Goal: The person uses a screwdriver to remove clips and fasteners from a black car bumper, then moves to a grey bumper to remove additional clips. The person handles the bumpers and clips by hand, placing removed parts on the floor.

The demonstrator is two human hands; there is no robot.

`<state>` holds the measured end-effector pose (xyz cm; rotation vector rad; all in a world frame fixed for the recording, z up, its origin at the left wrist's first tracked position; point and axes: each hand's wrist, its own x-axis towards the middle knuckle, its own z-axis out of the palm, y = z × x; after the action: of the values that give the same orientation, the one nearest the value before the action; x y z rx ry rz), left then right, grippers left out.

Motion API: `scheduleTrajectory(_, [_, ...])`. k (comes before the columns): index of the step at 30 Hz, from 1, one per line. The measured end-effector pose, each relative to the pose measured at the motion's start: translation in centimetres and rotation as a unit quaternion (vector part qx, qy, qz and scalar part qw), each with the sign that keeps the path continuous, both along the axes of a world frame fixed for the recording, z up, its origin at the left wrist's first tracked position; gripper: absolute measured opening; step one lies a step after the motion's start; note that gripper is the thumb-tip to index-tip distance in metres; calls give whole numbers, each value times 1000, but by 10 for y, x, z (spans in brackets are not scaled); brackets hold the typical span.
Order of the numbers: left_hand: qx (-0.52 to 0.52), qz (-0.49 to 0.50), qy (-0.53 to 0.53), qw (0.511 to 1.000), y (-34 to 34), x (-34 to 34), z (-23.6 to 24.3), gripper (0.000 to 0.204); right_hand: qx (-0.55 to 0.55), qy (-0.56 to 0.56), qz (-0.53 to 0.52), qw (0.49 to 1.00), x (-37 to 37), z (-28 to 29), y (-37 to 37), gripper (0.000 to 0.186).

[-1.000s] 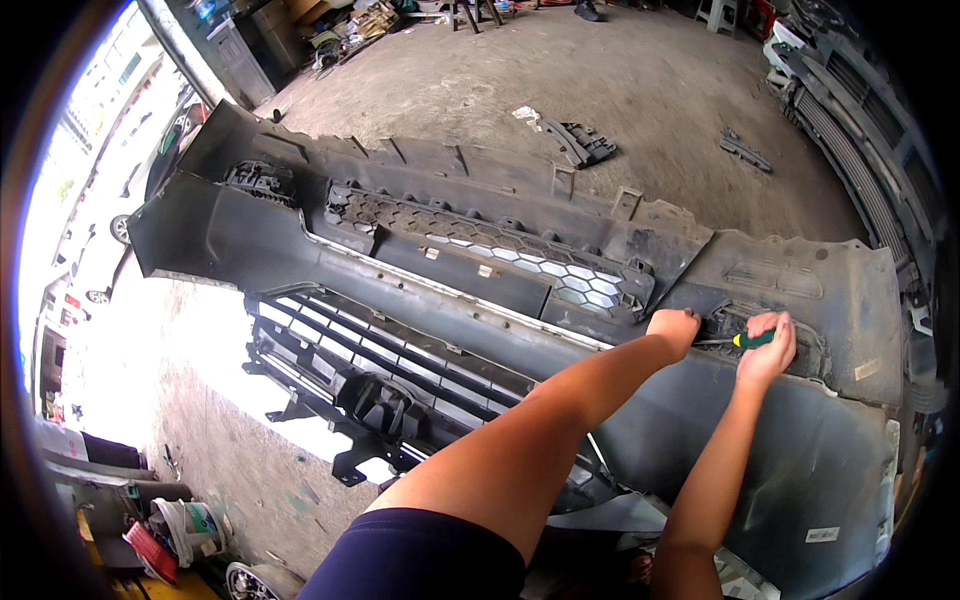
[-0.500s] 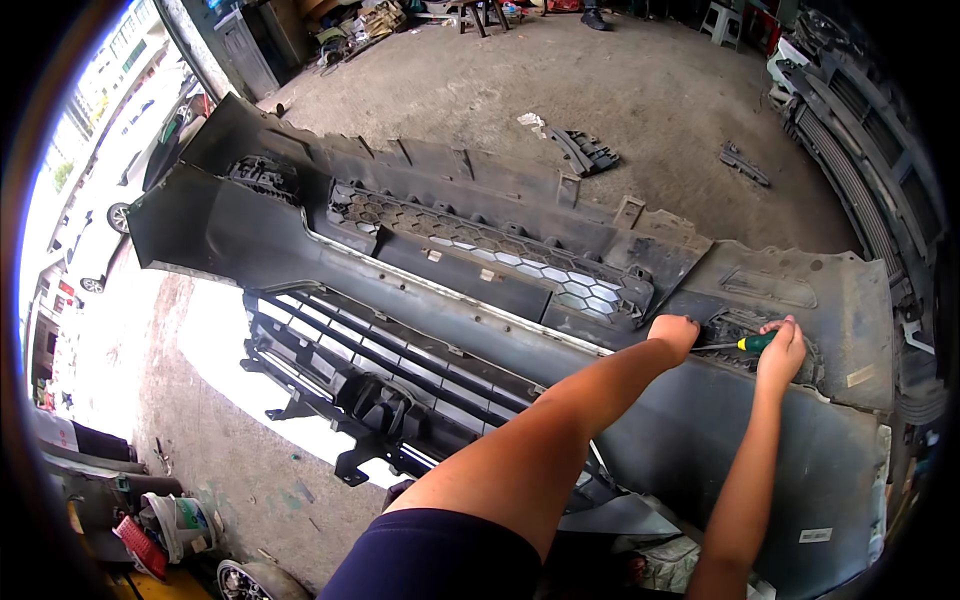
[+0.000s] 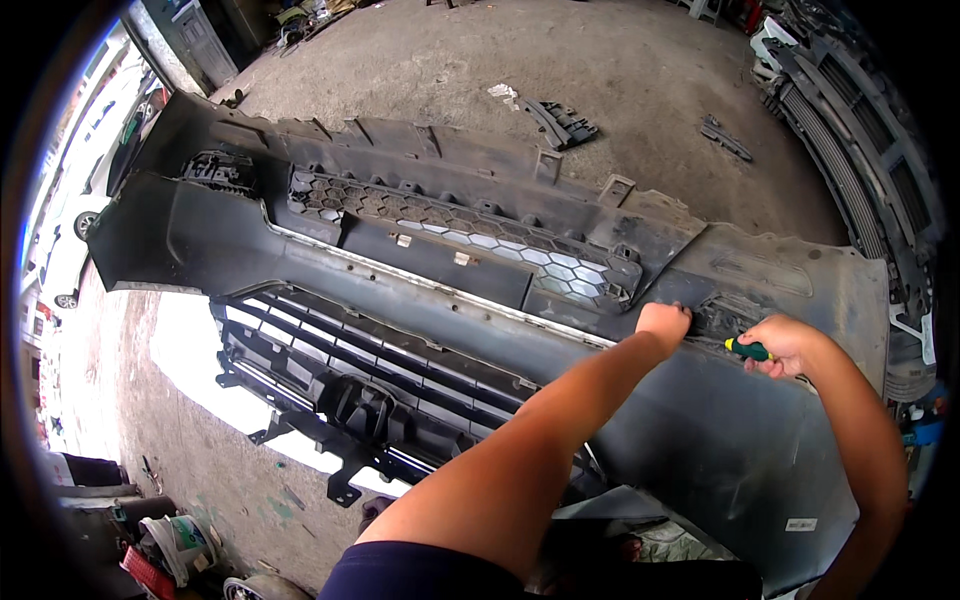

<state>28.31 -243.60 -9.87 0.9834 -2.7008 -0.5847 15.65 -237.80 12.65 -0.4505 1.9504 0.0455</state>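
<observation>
A large dark car bumper cover (image 3: pixel 690 430) lies across the view, its inner side facing up. My right hand (image 3: pixel 788 345) grips the green and yellow handle of a screwdriver (image 3: pixel 748 350). The handle points left, and its shaft is hard to make out against a black plastic insert (image 3: pixel 722 315) at the bumper's right end. Just left of the tool, my left hand (image 3: pixel 664 328) is closed at the insert's edge; whatever its fingers hold is hidden. A honeycomb mesh grille (image 3: pixel 490 238) sits in the bumper's middle.
A black slatted grille (image 3: pixel 350 395) lies beside the bumper on the near side. Broken black plastic pieces (image 3: pixel 560 124) are on the concrete floor beyond. Car front parts (image 3: pixel 840 130) stand at the right. A white bucket (image 3: pixel 180 545) is at lower left.
My right hand has turned over the screwdriver handle, its forearm swinging out to the right. My left hand stays by the insert. The whole view has shifted slightly.
</observation>
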Motion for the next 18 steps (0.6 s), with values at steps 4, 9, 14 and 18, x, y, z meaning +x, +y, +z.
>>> scheduleTrajectory(4, [18,-29,-15,999,0,-4,11,32,57,-46,-95,993,-23,-6,-25,19])
scheduleTrajectory(9, [19,-88,-5,996,-6,-5,12,27,54,-65,-209,974,-32,0,-30,22])
scheduleTrajectory(14, [27,-82,-9,996,-12,5,7,29,6,18,-41,999,3,-2,-38,20])
scheduleTrajectory(18, [7,-60,38,997,-12,-3,-6,34,-148,212,533,806,13,-7,-23,18])
